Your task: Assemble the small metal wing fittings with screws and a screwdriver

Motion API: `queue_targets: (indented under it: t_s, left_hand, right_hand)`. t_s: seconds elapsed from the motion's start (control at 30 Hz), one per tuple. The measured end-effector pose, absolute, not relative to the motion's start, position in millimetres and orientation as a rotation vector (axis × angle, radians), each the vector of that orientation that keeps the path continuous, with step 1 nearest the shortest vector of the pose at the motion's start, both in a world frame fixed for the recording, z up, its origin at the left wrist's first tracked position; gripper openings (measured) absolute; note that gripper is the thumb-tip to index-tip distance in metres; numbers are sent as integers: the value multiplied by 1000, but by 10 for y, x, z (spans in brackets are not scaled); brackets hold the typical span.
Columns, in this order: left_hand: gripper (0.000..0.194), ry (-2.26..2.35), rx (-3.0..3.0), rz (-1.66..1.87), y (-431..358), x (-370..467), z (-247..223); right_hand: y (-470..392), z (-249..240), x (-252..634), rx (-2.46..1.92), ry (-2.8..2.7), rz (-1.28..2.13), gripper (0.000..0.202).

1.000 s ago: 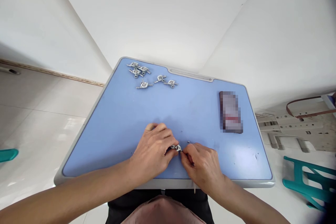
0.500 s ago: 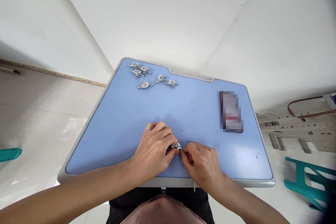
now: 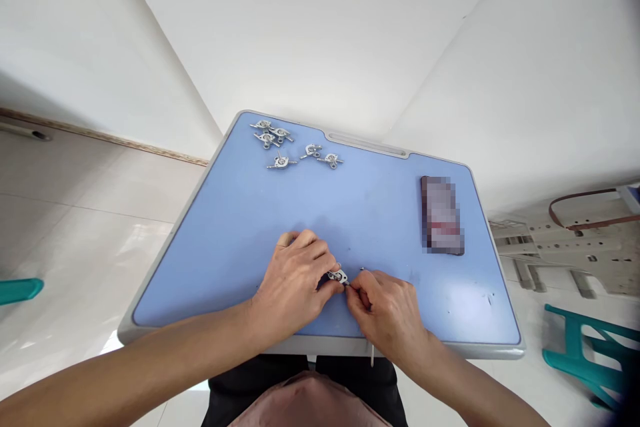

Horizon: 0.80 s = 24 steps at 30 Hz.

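My left hand pinches a small silver metal valve-like fitting between thumb and fingers, low over the blue table. Part of the fitting is hidden by those fingers. Close against its right end are the fingertips of my right hand, which is closed. A thin pale rod sticks out below this hand, past the table's front edge; the rest of it is covered by the hand. What the right fingertips pinch is too small to make out.
Several similar metal fittings lie at the back left of the blue table. A blurred-out phone-like object rests at the right. Behind is a white wall. A green stool stands on the floor at the right.
The view has shifted slightly, so the table and fittings appear a little further right. Both hands keep nearly the same grip at the fitting.
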<state>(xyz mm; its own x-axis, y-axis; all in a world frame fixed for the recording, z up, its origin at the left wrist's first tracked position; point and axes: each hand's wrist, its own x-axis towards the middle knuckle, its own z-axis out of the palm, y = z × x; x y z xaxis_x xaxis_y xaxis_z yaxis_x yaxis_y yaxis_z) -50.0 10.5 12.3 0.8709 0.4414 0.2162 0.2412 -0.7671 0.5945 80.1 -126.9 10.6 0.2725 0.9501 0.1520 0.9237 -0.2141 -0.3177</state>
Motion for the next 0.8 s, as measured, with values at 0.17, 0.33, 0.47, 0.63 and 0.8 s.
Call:
queue_targets:
  t_s: [0.17, 0.33, 0.47, 0.63, 0.8]
  left_hand:
    - [12, 487, 2502, 457, 125, -516, 112]
    - [15, 405, 2479, 430, 168, -529, 92]
    - [24, 345, 2424, 381, 197, -528, 77]
    - [17, 313, 2388, 394, 214, -524, 51]
    - [11, 305, 2397, 438, 192, -519, 25]
  right_hand:
    - [-1271, 110, 791, -2246, -1677, 112, 20]
    - [-1270, 122, 787, -2266, -1680, 116, 18]
    - [-1265, 135, 781, -2311, -1675, 129, 16]
    - [-1255, 167, 755, -2357, -1640, 161, 14]
    - [-1267, 204, 740, -2365, -1601, 231, 11]
